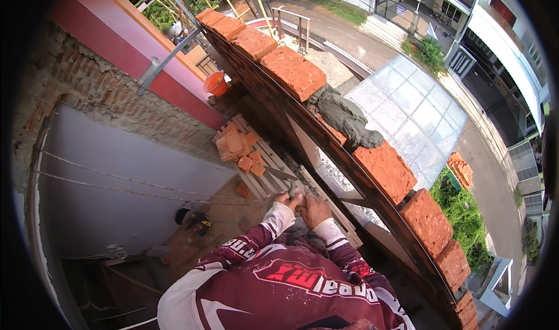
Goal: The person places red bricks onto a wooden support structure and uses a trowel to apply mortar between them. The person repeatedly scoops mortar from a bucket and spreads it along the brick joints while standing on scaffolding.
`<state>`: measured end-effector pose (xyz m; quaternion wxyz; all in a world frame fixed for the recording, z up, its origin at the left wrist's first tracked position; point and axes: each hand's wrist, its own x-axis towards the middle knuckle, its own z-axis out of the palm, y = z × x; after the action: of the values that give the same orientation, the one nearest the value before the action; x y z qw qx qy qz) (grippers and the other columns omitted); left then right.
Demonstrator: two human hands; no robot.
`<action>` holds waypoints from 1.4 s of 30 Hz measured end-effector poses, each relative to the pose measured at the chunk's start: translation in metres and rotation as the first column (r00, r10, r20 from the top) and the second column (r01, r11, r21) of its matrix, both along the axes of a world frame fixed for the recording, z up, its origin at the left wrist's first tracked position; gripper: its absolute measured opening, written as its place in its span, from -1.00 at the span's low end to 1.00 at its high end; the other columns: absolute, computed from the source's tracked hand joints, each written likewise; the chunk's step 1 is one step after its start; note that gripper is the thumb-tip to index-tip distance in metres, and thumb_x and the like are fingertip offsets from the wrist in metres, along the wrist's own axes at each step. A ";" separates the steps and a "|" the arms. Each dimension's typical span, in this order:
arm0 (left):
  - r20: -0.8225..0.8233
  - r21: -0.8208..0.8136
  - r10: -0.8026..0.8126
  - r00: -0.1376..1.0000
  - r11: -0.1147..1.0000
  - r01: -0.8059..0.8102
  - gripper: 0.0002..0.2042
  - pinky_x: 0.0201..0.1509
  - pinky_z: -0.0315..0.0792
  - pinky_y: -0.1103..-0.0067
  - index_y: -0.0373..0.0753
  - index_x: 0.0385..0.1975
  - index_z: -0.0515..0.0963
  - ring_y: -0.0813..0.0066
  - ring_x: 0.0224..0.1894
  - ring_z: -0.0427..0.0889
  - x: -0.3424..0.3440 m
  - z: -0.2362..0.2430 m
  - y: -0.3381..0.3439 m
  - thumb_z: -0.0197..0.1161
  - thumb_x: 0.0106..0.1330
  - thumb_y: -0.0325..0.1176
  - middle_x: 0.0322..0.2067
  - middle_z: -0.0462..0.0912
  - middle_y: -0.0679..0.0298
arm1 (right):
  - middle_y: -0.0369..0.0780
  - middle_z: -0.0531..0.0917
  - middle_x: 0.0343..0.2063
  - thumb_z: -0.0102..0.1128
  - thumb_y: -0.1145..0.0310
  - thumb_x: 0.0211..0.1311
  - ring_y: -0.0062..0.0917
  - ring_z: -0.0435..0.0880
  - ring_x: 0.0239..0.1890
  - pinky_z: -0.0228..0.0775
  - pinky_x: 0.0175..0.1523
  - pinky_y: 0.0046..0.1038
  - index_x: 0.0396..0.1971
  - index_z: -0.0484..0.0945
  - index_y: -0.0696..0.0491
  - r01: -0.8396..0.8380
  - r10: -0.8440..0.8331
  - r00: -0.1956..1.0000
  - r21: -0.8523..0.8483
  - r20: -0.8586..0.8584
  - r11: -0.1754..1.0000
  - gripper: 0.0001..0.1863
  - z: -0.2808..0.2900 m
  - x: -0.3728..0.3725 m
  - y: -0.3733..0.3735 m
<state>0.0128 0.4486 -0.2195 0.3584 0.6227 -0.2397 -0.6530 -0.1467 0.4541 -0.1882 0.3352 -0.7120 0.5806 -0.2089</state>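
Note:
My left hand (286, 199) and my right hand (316, 210) meet in front of my chest, fingers bent and closed together. Between and just beyond them is a small grey, mortar-smeared thing (297, 187), its shape mostly hidden by the fingers. A flat, pointed grey blade like a trowel's (279, 174) juts out past it to the left; which hand grips it is unclear. To the right of my hands runs a row of orange-red bricks (387, 170) along a dark wall top. A heap of wet grey mortar (347, 119) fills a gap between two bricks.
Broken and whole bricks (234, 144) are piled on wooden slats (254, 181) beyond my hands, near an orange bucket (215, 83). A person (194, 219) is on the lower floor at left. Two ropes (145, 184) cross there. Outside the wall lie a translucent roof (407, 97) and a street.

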 end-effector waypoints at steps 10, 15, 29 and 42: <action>0.117 -0.350 -0.101 0.988 0.927 0.136 -0.55 0.08 0.52 0.60 -0.36 0.22 0.51 0.55 -0.04 0.64 -0.002 0.052 -0.043 0.32 0.42 -0.25 -0.01 0.68 0.21 | -0.01 0.65 -0.24 0.24 0.28 0.20 -0.08 0.61 -0.12 0.45 -0.02 -0.08 -0.13 0.54 0.13 0.006 -0.005 1.000 -0.163 0.003 0.987 -0.69 0.032 0.021 -0.045; -0.283 -0.209 0.184 0.941 0.946 -0.248 -0.70 0.20 0.54 0.30 -0.17 0.14 0.58 0.33 0.12 0.60 0.023 0.034 -0.088 0.29 0.45 -0.31 0.09 0.58 0.22 | 0.02 0.54 0.05 0.40 0.34 0.09 -0.06 0.52 0.05 0.40 0.14 -0.12 0.19 0.44 0.14 0.157 -0.132 0.987 -0.363 0.093 0.919 -0.37 0.042 0.022 -0.050; -0.646 -0.396 0.340 0.684 0.616 -0.681 -0.37 0.50 0.26 0.17 -0.30 0.30 0.26 0.15 0.35 0.40 0.135 0.137 -0.276 0.23 0.44 0.01 0.25 0.41 0.00 | -0.02 0.67 -0.09 0.38 0.27 0.16 -0.14 0.69 -0.04 0.54 0.08 -0.21 0.05 0.57 0.12 0.521 -0.410 0.847 0.374 -0.339 0.767 -0.54 -0.063 -0.067 0.074; -0.018 -0.721 -0.331 0.943 0.658 0.218 -0.67 -0.06 0.60 0.58 -0.36 0.03 0.61 0.49 -0.10 0.62 -0.003 0.227 -0.175 0.35 0.41 -0.27 -0.06 0.46 0.24 | -0.06 0.60 0.00 0.44 0.42 0.08 -0.22 0.58 0.02 0.47 0.09 -0.28 0.33 0.34 0.15 0.215 -0.325 0.942 -0.582 -0.090 0.784 -0.23 0.234 -0.001 -0.092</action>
<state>0.0103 0.2741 0.0073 0.4838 0.3427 -0.5365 -0.6005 -0.1476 0.3619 0.0460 0.0210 -0.7043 0.6174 -0.3497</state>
